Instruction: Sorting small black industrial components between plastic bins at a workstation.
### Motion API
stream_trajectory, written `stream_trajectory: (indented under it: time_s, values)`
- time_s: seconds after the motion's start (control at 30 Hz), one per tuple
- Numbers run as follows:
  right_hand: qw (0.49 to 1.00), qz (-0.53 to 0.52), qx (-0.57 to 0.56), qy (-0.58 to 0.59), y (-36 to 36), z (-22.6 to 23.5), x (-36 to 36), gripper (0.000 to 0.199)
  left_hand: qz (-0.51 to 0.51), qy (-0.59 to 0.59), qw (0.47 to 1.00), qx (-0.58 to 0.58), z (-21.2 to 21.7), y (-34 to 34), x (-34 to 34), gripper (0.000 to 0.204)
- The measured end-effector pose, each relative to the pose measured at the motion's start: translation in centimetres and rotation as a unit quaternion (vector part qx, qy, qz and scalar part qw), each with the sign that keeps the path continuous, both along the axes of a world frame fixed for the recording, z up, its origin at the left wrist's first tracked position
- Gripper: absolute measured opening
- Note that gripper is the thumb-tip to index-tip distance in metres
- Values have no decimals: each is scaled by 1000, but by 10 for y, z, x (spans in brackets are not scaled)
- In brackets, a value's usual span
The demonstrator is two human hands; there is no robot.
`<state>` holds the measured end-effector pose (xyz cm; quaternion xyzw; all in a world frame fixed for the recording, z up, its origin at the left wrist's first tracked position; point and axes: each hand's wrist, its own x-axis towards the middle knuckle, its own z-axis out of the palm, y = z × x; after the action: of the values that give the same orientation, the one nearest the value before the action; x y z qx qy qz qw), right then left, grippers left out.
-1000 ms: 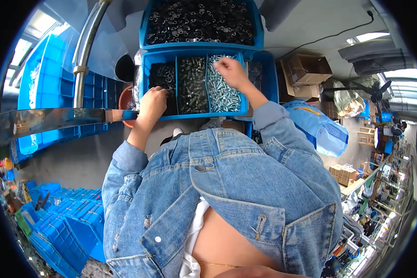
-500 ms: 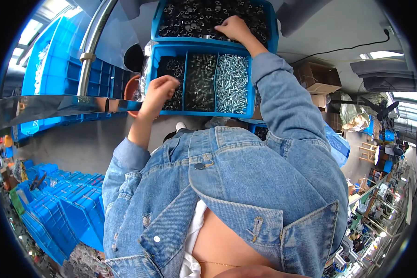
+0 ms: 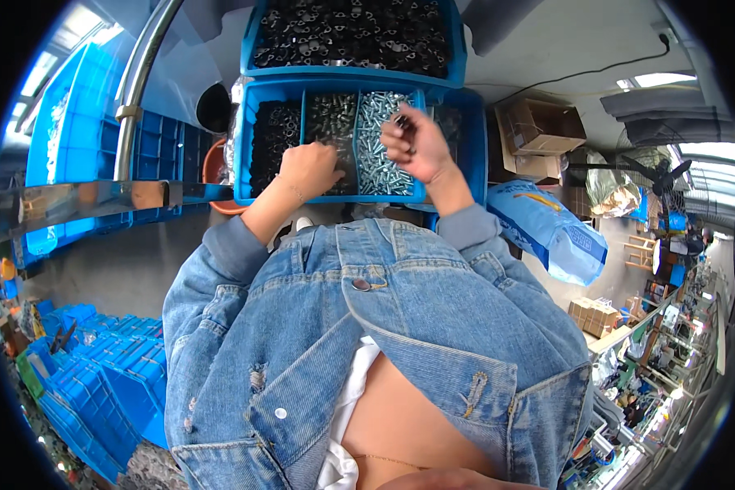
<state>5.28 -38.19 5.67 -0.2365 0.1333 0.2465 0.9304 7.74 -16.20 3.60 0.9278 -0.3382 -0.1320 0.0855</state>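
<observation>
So a small dark metal piece [image 3: 401, 122] is pinched in the right hand [image 3: 425, 153] over shiny silver metal screws [image 3: 372, 122], while the left hand [image 3: 309, 168] is kinda curled over dark metal fittings [image 3: 331, 114], its grip too hidden to be made out.

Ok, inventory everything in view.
divided bin: one, blue, centre
small parts: many, black, left compartment
fittings: many, dark, middle compartment
screws: many, silver, right compartment
rear bin: one, blue, beyond
clips: many, black, rear bin
open carton: one, brown, right
sack: one, blue, right
fan: one, black, right
crates: several, blue, left
tub: one, reddish, left
held pieces: count unclear, dark, in right grip
jacket: one, blue, worn
left grip: one, bare, near middle compartment
right grip: one, bare, over screws
</observation>
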Motion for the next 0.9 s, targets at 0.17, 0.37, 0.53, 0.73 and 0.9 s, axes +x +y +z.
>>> stream_trajectory:
  time_s: [0.17, 0.37, 0.53, 0.73, 0.9]
  values:
    - [994, -40, 13, 98, 16, -21, -22, 24, -50, -15, 998, 41, -7, 1, -2, 22]
    - [971, -140, -47, 188, 25, -29, -27, 19, -165, -102, 981, 16, -4, -3, 5, 17]
    - [972, -157, 11, 174, 24, -51, -30, 16, -215, -57, 972, 69, 17, -2, 13, 13]
    - [977, -139, 23, 157, 35, -51, -31, 19, -180, 47, 966, -179, 62, -28, 16, 15]
    - [991, -99, 47, 80, 42, -65, -26, 20, -213, -5, 940, -268, 37, -35, 5, 21]
